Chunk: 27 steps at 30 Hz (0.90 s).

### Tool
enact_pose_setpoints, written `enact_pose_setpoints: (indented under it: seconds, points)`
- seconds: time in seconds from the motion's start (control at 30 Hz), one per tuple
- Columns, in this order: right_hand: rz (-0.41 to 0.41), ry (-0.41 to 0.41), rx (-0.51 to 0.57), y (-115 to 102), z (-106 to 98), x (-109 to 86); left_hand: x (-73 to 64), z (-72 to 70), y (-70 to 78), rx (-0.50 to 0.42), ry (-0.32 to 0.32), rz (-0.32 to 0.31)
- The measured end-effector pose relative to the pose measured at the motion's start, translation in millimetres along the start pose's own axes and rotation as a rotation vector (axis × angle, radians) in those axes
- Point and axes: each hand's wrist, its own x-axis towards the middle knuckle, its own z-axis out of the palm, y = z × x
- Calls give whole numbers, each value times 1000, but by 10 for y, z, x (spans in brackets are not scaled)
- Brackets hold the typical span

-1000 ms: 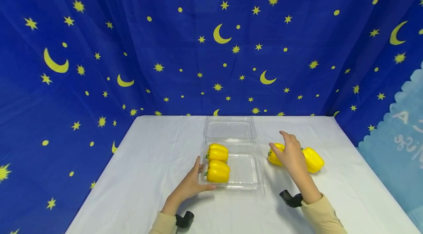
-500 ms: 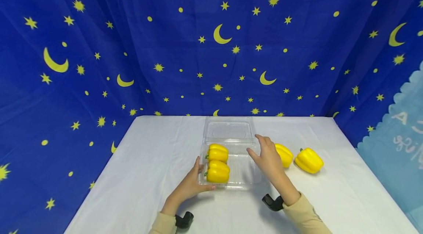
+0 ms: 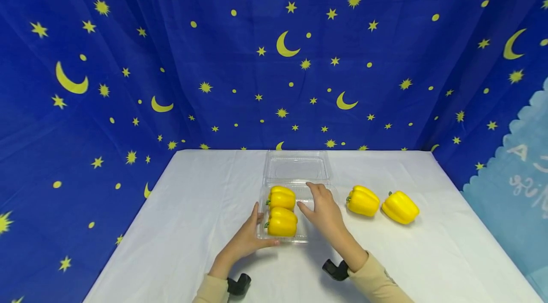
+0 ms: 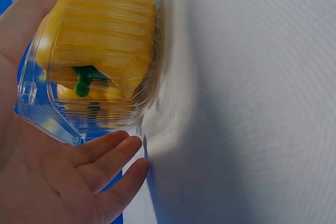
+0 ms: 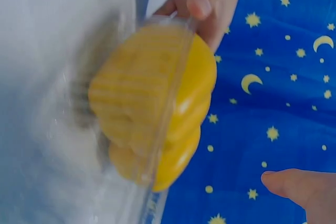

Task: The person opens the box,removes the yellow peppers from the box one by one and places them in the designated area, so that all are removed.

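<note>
A hinged clear plastic container (image 3: 301,239) stands on the table with its lid (image 3: 297,167) laid back. Along its left side, two yellow bell peppers (image 3: 282,222) with green stems lie one behind the other. My left hand (image 3: 245,239) rests against the near left corner, thumb along the near wall and fingers fairly straight beside the left wall; the left wrist view shows these fingers (image 4: 113,161) touching or right at the plastic. Over the container's right half, my right hand (image 3: 325,212) is spread and holds nothing, thumb and fingers pointing toward the peppers.
Two more yellow bell peppers (image 3: 363,201) lie on the white tablecloth (image 3: 205,189) right of the container. Blue curtains (image 3: 239,70) with moons and stars stand behind and beside the table. A black camera mount (image 3: 336,269) sits at my right wrist.
My right hand has moved left, from above the loose peppers to over the container's right half, uncovering both loose peppers. The left hand and the container have stayed in place.
</note>
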Motion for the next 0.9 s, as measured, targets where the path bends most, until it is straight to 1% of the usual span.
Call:
enact_pose_setpoints:
  seconds: [0.13,0.33,0.6,0.9]
  points:
    - [-5,-39,13,-62,84,-15,1,-2,-8,7,1,6]
    - [-43,-51,32,-134,212,-35,9,-11,-6,20,0,13]
    - [-67,-91,20,-144,399,-88,3,-17,-2,21,-5,22]
    - [-96,-78,35,-166,530,-148,2,-13,-7,18,-11,30]
